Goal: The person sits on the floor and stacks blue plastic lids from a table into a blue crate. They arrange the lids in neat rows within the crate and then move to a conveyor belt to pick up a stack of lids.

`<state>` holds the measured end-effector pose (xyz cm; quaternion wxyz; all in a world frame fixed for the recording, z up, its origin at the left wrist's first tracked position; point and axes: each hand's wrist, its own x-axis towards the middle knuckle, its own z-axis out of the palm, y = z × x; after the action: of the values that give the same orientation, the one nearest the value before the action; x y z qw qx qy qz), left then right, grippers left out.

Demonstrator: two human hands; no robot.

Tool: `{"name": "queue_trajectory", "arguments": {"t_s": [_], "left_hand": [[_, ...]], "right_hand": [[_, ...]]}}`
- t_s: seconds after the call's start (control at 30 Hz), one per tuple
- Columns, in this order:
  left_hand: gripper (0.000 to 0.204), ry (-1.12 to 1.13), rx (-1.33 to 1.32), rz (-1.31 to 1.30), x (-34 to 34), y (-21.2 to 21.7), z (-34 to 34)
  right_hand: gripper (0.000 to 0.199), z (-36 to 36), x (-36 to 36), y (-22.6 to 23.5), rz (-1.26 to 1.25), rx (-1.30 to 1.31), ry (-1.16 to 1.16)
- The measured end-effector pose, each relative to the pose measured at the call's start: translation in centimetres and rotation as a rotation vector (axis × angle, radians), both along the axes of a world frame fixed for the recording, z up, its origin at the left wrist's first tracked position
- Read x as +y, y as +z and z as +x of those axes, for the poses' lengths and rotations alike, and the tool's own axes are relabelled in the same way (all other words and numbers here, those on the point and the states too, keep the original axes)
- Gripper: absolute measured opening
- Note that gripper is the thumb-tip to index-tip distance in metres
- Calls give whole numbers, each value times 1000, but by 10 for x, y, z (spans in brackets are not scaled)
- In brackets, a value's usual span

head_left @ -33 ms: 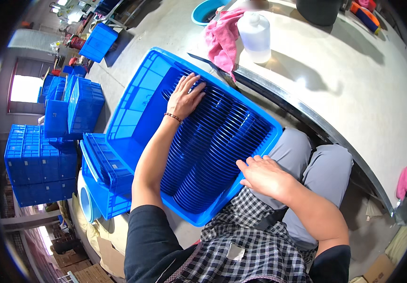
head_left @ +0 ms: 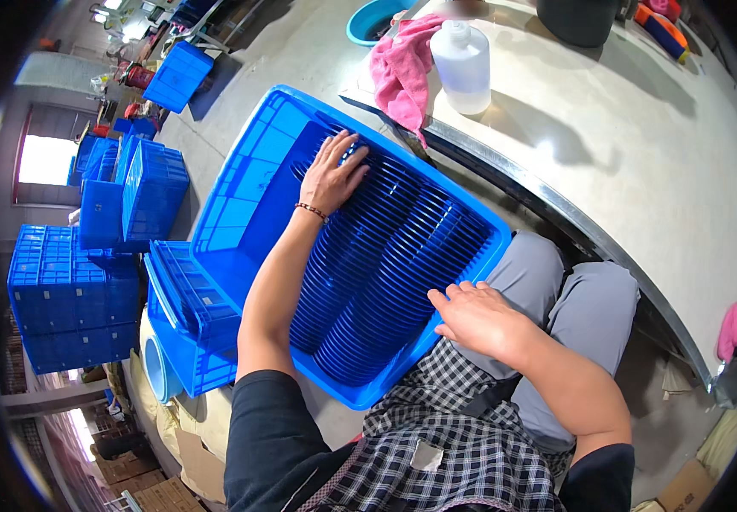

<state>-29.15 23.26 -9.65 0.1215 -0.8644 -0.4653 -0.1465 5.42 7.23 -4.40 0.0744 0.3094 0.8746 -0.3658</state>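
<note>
Inside the blue bin (head_left: 244,179), between the two hands, thin blue discs (head_left: 385,273) stand on edge in two side-by-side rows, long axis slanting from far right toward the person's near left. Left hand (head_left: 334,175) is the nearer one, reaching over the left row's far end, fingers part-spread and laid on disc edges, no closed grip visible. Right hand (head_left: 481,314) sits at the bin's near-right rim, off the rows, fingers loosely extended, nothing seen in hold, can't tell whether it touches the rim.
</note>
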Motion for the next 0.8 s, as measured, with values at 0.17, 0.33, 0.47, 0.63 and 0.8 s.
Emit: {"name": "queue_trajectory", "arguments": {"t_s": [0.17,0.33,0.47,0.63,0.8], "left_hand": [[27,71,-181,-30,18,2,-35],[28,114,-295,-155,35,7,-60],[29,110,-295,-208,45,12,-79],[39,122,-218,-242,48,15,-99],[41,74,-222,-215,47,16,-79]], "right_hand": [[51,-2,1,3,-22,-25,14],[55,-2,2,1,-18,-29,-6],[56,-4,1,-3,-7,-29,-7],[50,-9,9,2,22,10,-20],[50,-57,48,-3,218,521,-274]]}}
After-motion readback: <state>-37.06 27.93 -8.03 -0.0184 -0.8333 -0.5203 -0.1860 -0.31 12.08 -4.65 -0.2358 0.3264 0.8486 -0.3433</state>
